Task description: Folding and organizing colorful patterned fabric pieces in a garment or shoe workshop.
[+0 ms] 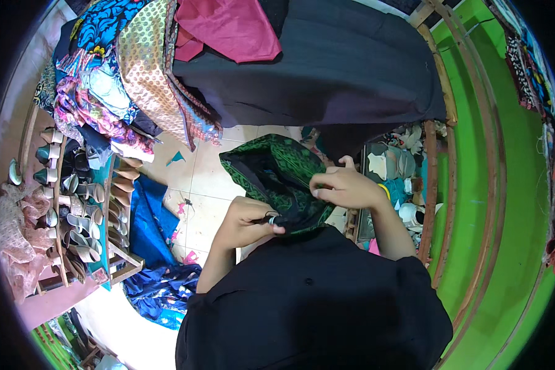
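A green and black patterned cloth hangs in front of me, its dark inner side showing in a fold. My left hand is closed on the near left edge of this fabric. By its thumb is a small dark item with a silvery band, too small to name. My right hand grips the right edge of the cloth with curled fingers, one finger lifted. The fabric's lower end disappears behind my dark shirt.
Across the far side lies a surface under black cloth, with a maroon cloth on top. Patterned fabrics hang at far left. Shoes fill a rack at left. Blue cloth and scraps lie on the tiled floor. Wooden rails run along the green wall.
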Demonstrator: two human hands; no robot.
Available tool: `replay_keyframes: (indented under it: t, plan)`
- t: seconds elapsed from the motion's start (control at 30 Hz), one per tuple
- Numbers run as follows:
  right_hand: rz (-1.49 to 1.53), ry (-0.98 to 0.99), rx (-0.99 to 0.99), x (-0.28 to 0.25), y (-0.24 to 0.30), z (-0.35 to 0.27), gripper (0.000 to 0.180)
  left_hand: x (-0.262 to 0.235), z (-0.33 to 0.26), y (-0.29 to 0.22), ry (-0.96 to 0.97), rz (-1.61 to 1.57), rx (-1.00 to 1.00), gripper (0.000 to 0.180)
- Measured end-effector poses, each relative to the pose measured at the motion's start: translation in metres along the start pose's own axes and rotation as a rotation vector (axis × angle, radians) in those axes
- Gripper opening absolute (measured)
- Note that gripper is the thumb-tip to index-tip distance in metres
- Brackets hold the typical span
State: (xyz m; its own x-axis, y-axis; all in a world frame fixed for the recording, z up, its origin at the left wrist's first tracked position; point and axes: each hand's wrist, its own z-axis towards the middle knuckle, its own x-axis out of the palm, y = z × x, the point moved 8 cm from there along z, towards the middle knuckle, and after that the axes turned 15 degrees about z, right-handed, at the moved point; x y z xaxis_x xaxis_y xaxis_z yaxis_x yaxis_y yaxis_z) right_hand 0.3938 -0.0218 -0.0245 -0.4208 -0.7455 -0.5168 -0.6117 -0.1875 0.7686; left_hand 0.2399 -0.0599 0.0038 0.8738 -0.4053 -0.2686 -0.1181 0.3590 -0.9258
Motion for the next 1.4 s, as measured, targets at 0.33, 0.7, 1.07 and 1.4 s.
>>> replay_keyframes:
  t: [0.33,0.7,1.07,1.4]
  plan:
    - [-0.563,-0.246,0.364,0.005,-0.096,0.048,0.072,0.004,-0.018,-0.001,0.157,0.139,-0.017,0.013]
    - [-0.03,-0.937,0.255,-0.032,-0.135,-0.023,0.053,-0.023,-0.016,-0.006,0.156,-0.167,-0.02,0.01]
    - [-0.49,-1.073,0.264,0.067,-0.17,0.045,0.027,-0.048,-0.002,-0.008,-0.003,0.02,0.073,0.016]
    - [0.016,-0.619,0.167,-0.014,-0.132,-0.011,0.014,-0.217,-0.089,0.071,-1.005,0.062,-0.206,0.02]
